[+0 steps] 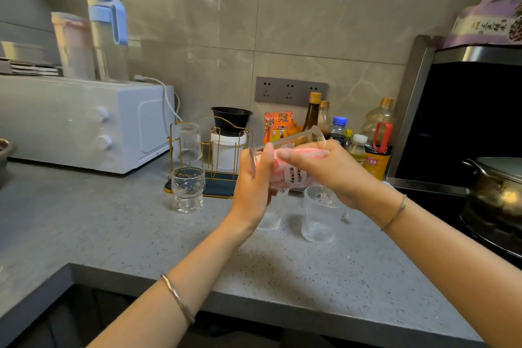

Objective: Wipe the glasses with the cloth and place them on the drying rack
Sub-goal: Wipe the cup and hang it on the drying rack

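A clear tumbler (308, 137) is held tilted above the countertop (118, 234), grasped at one end by the left hand (254, 181), while a pink cloth (293, 175) is clenched against it by the right hand (333, 169). If twisted too hard, it could be dropped onto the ribbed glass (319, 215) below, short of the gold drying rack (226, 133).

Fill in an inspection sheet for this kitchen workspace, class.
Surface: grey speckled countertop.
Job's things: tilted glass with pink cloth against it; drying rack holds one inverted glass; patterned glass, ribbed glass and a half-hidden glass stand waiting.
Clutter: oil bottles, white tub.
Grippers: left hand holds the tilted glass; right hand grips the pink cloth.
Cables: white cable behind microwave.
Surroundings: tiled wall, wall sockets, pot.
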Motion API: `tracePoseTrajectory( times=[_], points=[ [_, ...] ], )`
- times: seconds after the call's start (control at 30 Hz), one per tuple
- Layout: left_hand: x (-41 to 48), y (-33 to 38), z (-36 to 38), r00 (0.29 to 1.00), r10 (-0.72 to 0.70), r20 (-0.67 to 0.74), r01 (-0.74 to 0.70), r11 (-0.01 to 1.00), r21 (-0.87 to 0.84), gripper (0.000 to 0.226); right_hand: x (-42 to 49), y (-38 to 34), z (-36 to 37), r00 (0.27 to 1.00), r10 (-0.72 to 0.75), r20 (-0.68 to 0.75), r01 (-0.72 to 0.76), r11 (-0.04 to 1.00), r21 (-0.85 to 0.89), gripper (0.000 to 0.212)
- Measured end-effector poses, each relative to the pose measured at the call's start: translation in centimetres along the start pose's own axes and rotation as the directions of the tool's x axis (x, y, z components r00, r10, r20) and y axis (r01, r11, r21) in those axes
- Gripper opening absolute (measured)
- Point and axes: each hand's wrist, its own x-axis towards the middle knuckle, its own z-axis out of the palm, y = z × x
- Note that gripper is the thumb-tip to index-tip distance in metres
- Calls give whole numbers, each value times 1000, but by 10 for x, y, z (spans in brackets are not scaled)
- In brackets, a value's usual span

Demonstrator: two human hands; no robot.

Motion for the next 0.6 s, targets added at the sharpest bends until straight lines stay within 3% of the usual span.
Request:
tracePoseTrajectory(
  times=[0.07, 0.13, 0.23, 0.3, 0.4, 0.5, 0.6],
  points=[
    [0, -4, -6, 977, 195, 85, -199, 979, 39, 65, -1, -2, -1, 998, 66, 25, -69, 984, 162, 30],
    [1, -3, -9, 964, 228, 137, -239, 968, 74, 67, -2, -1, -1, 997, 79, 9, -79, 976, 204, 21],
    [1, 3, -9, 985, 92, 144, -113, 983, 145, 69, -2, 3, -1, 998, 45, -45, -38, 988, 153, 10],
    [2, 11, -6, 985, -128, 114, 110, 983, 149, 67, -2, 5, -3, 998, -7, -66, 11, 998, 68, 11],
    [2, 21, -3, 905, -417, 80, 421, 907, -29, 67, -3, 7, -1, 994, -94, -52, 87, 989, -116, 19],
    [0, 19, 2, 922, -386, -15, 385, 922, -38, 64, -2, 5, 3, 997, -78, -14, 75, 988, -133, 23],
    [-1, 11, 0, 976, -210, -59, 209, 978, -23, 50, 2, 3, 4, 999, -28, 31, 30, 997, -65, 40]
  ],
)
